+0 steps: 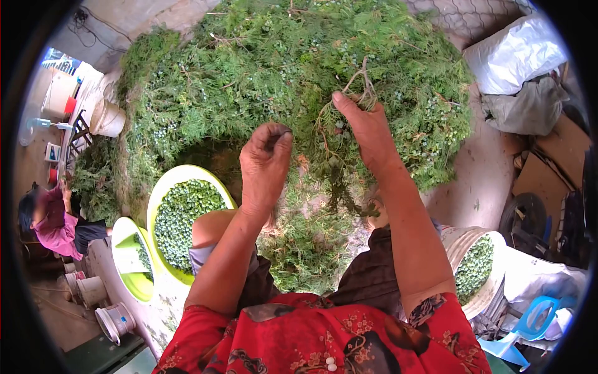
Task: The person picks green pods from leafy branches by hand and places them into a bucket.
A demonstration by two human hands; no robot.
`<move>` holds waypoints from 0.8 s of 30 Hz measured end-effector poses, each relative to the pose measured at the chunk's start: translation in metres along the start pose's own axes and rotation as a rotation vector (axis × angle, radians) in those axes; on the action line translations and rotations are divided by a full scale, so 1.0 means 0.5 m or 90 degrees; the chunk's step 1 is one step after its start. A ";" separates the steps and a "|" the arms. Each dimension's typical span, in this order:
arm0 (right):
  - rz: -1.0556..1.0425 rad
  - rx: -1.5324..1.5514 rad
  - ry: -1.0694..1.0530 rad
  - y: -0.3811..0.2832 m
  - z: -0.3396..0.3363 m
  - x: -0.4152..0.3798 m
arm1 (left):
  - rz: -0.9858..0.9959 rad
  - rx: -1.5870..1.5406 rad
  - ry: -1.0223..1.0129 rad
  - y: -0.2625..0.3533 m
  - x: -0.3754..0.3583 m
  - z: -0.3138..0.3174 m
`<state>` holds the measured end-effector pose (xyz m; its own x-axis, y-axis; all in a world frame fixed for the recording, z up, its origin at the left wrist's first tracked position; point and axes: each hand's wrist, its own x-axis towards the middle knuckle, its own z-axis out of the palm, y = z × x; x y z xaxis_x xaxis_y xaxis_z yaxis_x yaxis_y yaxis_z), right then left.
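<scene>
Red flowered shirt fills the bottom centre of the frame, closest to my camera, with both forearms reaching up from it. Just above the middle, right of centre, I have a leafy branch: its bare, forked stem sticks up past the right hand, and its greenery hangs below, left of the wrist. The branch passes through the right fingers, which are closed on it, the thumb lying along the near side. The left hand is left of the branch, apart from its main stem. I see the left fingers curled in and the thumb brought up against them; whether something small sits inside that pinch I cannot tell from here.

Behind both hands, a broad pile of cut greenery spreads across the upper part of my view, dotted with pale berries. Lower left of centre, I get a yellow-green basin holding green berries, with a smaller tub beside it. At lower right stands a tilted white bucket, also with berries in it. At the far left edge, another person in a pink top sits near more greenery.
</scene>
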<state>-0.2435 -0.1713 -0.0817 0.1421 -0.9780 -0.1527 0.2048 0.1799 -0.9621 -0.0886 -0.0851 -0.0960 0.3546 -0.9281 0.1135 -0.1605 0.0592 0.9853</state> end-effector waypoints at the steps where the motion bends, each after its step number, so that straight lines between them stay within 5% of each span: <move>1: 0.000 0.000 0.001 0.008 -0.003 0.004 | 0.000 -0.024 -0.031 0.010 -0.004 0.006; 3: 0.026 -0.057 -0.029 0.018 -0.004 0.007 | -0.001 -0.049 -0.061 0.013 -0.010 0.020; 5: 0.015 -0.135 -0.003 0.017 0.009 -0.012 | 0.136 0.105 -0.070 0.009 -0.011 0.036; 10: -0.001 -0.187 -0.018 0.040 0.016 -0.013 | 0.150 0.163 -0.040 -0.004 -0.002 0.057; 13: 0.000 -0.164 -0.049 0.049 0.020 -0.015 | 0.052 0.138 -0.091 0.011 -0.002 0.054; 16: -0.360 -0.638 -0.191 0.112 0.003 0.019 | 0.124 0.337 -0.096 0.044 -0.003 0.046; 17: -0.350 -0.517 0.051 0.164 0.026 0.010 | 0.156 0.356 -0.108 0.046 -0.004 0.053; 18: -0.227 -0.354 0.000 0.102 0.024 0.000 | 0.098 0.295 -0.107 0.047 -0.005 0.064; 20: -0.173 -0.325 0.152 0.087 0.013 0.010 | 0.104 0.228 -0.092 0.018 0.005 0.055; 22: -0.080 -0.225 0.072 0.061 0.009 0.020 | 0.086 0.195 -0.085 0.022 0.018 0.052; 24: -0.022 -0.118 0.100 0.048 -0.005 0.025 | -0.220 -0.153 -0.064 0.043 0.029 0.024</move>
<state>-0.2391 -0.1795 -0.1072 -0.0179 -0.9903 -0.1377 0.0237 0.1372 -0.9903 -0.0978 -0.1019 -0.0748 0.2561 -0.9390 -0.2297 0.1751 -0.1886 0.9663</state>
